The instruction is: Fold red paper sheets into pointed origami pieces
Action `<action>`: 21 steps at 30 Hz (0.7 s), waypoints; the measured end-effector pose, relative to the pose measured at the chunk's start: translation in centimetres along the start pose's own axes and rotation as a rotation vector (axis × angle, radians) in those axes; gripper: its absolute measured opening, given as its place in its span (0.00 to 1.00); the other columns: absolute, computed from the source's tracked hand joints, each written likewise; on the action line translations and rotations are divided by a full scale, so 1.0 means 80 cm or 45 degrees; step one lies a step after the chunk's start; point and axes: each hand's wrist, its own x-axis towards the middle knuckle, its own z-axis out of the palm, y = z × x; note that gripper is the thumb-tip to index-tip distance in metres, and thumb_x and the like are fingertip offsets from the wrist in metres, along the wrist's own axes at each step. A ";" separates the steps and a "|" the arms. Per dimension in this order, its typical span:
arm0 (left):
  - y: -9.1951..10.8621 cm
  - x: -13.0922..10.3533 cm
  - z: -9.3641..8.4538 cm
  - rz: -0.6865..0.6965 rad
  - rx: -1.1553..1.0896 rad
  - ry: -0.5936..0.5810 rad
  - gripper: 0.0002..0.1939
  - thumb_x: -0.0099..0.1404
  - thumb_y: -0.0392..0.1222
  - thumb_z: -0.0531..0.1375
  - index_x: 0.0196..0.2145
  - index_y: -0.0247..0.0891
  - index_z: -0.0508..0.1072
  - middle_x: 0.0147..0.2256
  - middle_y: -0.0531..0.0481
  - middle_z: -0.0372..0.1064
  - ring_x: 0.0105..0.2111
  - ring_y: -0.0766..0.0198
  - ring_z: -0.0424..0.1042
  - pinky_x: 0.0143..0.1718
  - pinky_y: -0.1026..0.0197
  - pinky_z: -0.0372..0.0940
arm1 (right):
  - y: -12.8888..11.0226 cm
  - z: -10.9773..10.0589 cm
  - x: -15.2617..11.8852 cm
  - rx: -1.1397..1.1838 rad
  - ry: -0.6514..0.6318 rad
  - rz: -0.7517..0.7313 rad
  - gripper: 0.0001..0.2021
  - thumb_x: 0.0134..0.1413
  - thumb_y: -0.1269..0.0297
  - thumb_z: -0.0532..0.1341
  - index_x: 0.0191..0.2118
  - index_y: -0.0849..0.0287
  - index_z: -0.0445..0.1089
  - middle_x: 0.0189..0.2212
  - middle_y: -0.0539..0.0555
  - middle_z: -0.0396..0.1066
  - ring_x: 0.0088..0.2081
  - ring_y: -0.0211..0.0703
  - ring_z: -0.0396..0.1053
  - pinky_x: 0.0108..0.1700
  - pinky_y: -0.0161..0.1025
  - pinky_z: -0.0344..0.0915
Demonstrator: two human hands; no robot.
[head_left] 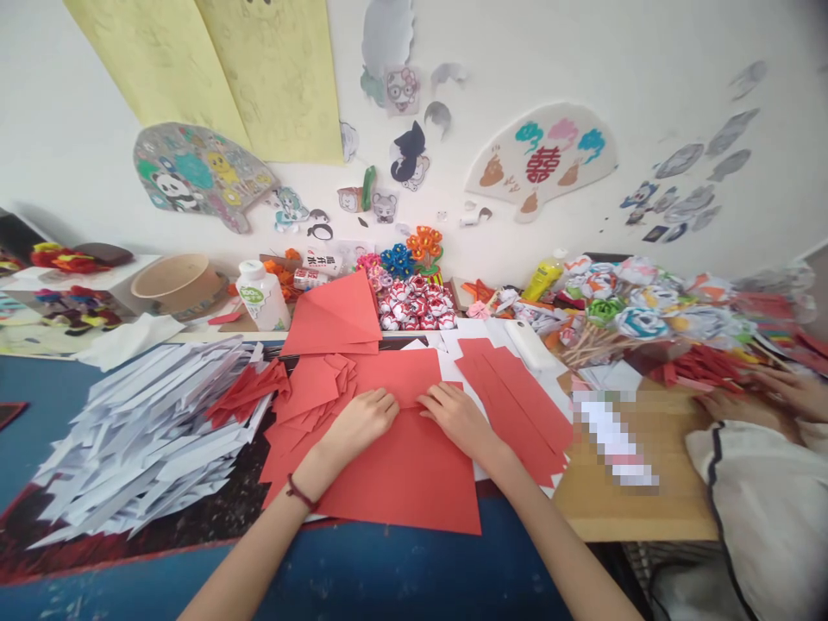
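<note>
Both of my hands are over red paper in the middle of the table. My left hand (366, 420), with a dark red cord on its wrist, has its fingers curled on the lower edge of an upper red sheet (406, 373). Just beside it, my right hand (461, 420) pinches that same edge with bent fingers. Beneath both hands lies a larger red sheet (407, 483). Smaller red pieces (310, 392) are piled to the left, and red sheets with lengthwise lines (511, 401) rest to the right on white paper.
Folded white paper strips (155, 431) form a big heap at left, with red folded pieces (249, 392) on top. Along the wall stand a white bottle (262, 297), a red-white paper cluster (417, 304) and paper flowers (640, 297). At right, another person's hands (750, 405) hover near a wooden board (673, 492).
</note>
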 end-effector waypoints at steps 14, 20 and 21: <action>0.034 -0.035 -0.037 -0.226 -0.413 0.158 0.12 0.71 0.33 0.48 0.38 0.37 0.71 0.27 0.50 0.69 0.26 0.64 0.68 0.28 0.64 0.57 | -0.044 -0.027 -0.005 0.468 0.127 0.008 0.12 0.67 0.70 0.49 0.39 0.58 0.70 0.30 0.55 0.73 0.32 0.44 0.68 0.35 0.42 0.64; 0.039 -0.071 -0.039 -0.360 -0.499 0.321 0.14 0.71 0.32 0.46 0.36 0.37 0.71 0.25 0.51 0.70 0.25 0.66 0.70 0.27 0.67 0.57 | -0.055 -0.031 0.004 0.636 0.191 -0.021 0.13 0.67 0.72 0.49 0.41 0.58 0.70 0.32 0.54 0.73 0.34 0.43 0.69 0.37 0.41 0.66; 0.036 -0.077 -0.038 -0.371 -0.489 0.331 0.15 0.70 0.30 0.45 0.36 0.37 0.71 0.25 0.51 0.70 0.24 0.66 0.70 0.26 0.67 0.57 | -0.057 -0.029 0.007 0.635 0.208 -0.027 0.12 0.67 0.72 0.50 0.41 0.58 0.70 0.31 0.54 0.73 0.33 0.43 0.69 0.36 0.40 0.65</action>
